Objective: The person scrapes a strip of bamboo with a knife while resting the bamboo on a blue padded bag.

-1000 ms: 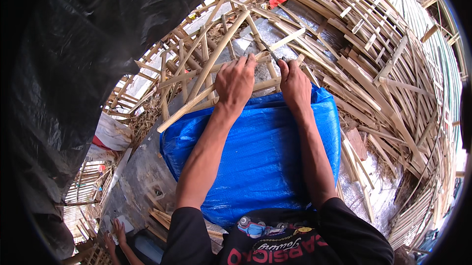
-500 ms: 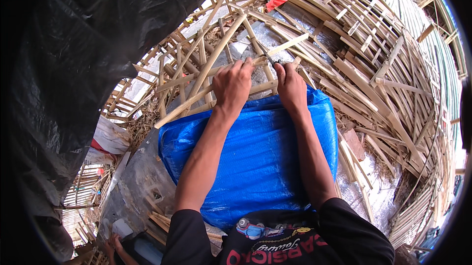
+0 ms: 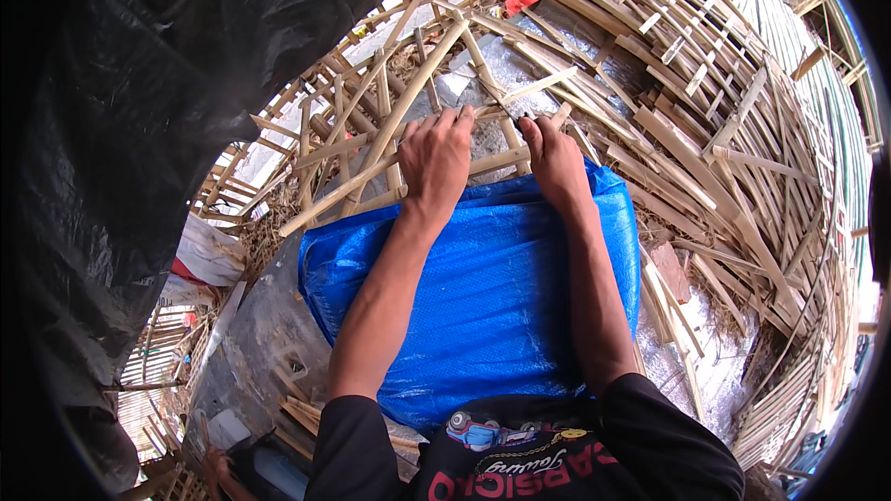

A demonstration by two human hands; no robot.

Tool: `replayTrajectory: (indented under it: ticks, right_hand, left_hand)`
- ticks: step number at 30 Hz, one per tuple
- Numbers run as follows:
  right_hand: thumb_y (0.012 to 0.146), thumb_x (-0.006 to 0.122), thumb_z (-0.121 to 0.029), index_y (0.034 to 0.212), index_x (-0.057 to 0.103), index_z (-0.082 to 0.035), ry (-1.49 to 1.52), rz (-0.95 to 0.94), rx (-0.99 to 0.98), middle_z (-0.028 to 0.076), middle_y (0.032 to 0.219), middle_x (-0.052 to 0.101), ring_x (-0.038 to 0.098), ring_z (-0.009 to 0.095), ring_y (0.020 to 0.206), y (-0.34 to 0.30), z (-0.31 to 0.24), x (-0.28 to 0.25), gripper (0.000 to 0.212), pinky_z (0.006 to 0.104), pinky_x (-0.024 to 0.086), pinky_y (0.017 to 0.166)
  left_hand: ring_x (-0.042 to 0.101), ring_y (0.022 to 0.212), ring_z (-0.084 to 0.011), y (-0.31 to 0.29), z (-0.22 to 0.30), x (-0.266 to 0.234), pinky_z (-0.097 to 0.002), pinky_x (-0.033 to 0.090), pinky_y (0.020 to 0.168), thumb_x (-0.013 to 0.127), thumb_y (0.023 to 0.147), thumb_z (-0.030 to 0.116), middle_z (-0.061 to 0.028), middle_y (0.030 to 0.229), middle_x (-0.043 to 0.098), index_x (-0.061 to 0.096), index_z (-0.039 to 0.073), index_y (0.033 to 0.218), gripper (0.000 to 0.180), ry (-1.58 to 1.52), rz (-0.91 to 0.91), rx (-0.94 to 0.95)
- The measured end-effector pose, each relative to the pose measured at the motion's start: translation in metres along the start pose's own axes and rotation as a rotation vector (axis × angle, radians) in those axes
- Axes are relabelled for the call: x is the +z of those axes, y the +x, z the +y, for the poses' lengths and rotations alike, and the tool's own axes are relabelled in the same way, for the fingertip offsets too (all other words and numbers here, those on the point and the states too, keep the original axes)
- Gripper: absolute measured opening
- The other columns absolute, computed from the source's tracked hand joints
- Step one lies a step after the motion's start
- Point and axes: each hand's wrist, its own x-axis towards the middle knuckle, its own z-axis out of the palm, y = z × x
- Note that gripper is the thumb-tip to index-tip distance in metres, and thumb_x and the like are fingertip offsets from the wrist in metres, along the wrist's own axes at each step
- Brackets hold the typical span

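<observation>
My left hand (image 3: 434, 159) is closed around a bamboo stick (image 3: 336, 200), whose near end sticks out to the lower left. To its right, my right hand (image 3: 560, 159) is wrapped around the dark handle of what looks like a knife (image 3: 509, 112). Its thin blade points up and left, close to the pale bamboo pieces between my hands. How far the blade touches them I cannot tell. Both forearms pass over a folded blue tarp (image 3: 483, 297) on my lap. Just beyond my hands, bamboo poles cross in an angled frame (image 3: 419, 83).
Long bamboo strips (image 3: 742, 195) lie heaped along the right. A black plastic sheet (image 3: 204, 65) hangs at the left. Beyond the poles lies a red scrap (image 3: 524, 1). At lower left, another person's hand (image 3: 217, 468) shows near the edge.
The bamboo stick's near end has shifted slightly left and up. My left hand has edged left, and my right hand with the knife has moved a little right, widening the gap between them.
</observation>
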Motion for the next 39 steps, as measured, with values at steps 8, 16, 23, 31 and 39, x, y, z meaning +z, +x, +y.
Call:
replayTrajectory:
  ticks: [8, 16, 23, 31, 39]
  right_hand:
    - [0.105, 0.051, -0.044, 0.089, 0.055, -0.003, 0.006, 0.050, -0.025, 0.026, 0.073, 0.063, 0.062, 0.048, 0.075, -0.001, -0.003, -0.001, 0.045, 0.0556, 0.046, 0.066]
    - [0.104, 0.053, -0.045, 0.090, 0.054, -0.004, -0.054, 0.065, -0.028, 0.025, 0.074, 0.064, 0.063, 0.048, 0.074, -0.002, -0.001, 0.006, 0.043, 0.0544, 0.047, 0.065]
    - [0.103, 0.053, -0.044, 0.089, 0.053, -0.002, -0.124, 0.163, 0.003, 0.025, 0.076, 0.064, 0.064, 0.047, 0.073, -0.003, -0.005, 0.014, 0.044, 0.0537, 0.048, 0.064]
    - [0.102, 0.054, -0.046, 0.090, 0.052, -0.002, -0.167, 0.222, 0.039, 0.023, 0.077, 0.064, 0.064, 0.045, 0.072, -0.006, -0.008, 0.013, 0.045, 0.0526, 0.048, 0.063]
    - [0.102, 0.055, -0.046, 0.092, 0.056, -0.001, -0.129, 0.207, 0.128, 0.025, 0.078, 0.066, 0.065, 0.046, 0.074, -0.006, -0.010, 0.013, 0.046, 0.0535, 0.049, 0.065]
  left_hand:
    - [0.069, 0.089, -0.0225, 0.003, 0.004, -0.003, -0.0382, 0.043, 0.079, 0.060, 0.094, 0.008, -0.0060, 0.093, 0.070, 0.070, 0.009, 0.117, 0.025, 0.003, -0.049, -0.047]
    - [0.065, 0.095, -0.0247, 0.003, 0.002, -0.005, -0.0411, 0.045, 0.081, 0.060, 0.086, 0.001, -0.0065, 0.101, 0.067, 0.072, 0.012, 0.118, 0.036, -0.008, -0.051, -0.041]
    - [0.063, 0.094, -0.0248, 0.000, 0.014, -0.007, -0.0403, 0.047, 0.081, 0.061, 0.087, 0.002, -0.0063, 0.101, 0.066, 0.070, 0.011, 0.124, 0.039, 0.065, -0.080, -0.037]
    - [0.065, 0.090, -0.0257, 0.001, 0.020, -0.008, -0.0392, 0.053, 0.074, 0.063, 0.086, 0.002, -0.0065, 0.100, 0.069, 0.068, 0.007, 0.125, 0.040, 0.028, -0.040, -0.009]
    - [0.068, 0.084, -0.0257, 0.002, 0.014, 0.001, -0.0382, 0.055, 0.070, 0.064, 0.084, 0.001, -0.0059, 0.099, 0.072, 0.070, 0.005, 0.122, 0.039, -0.004, -0.050, 0.001]
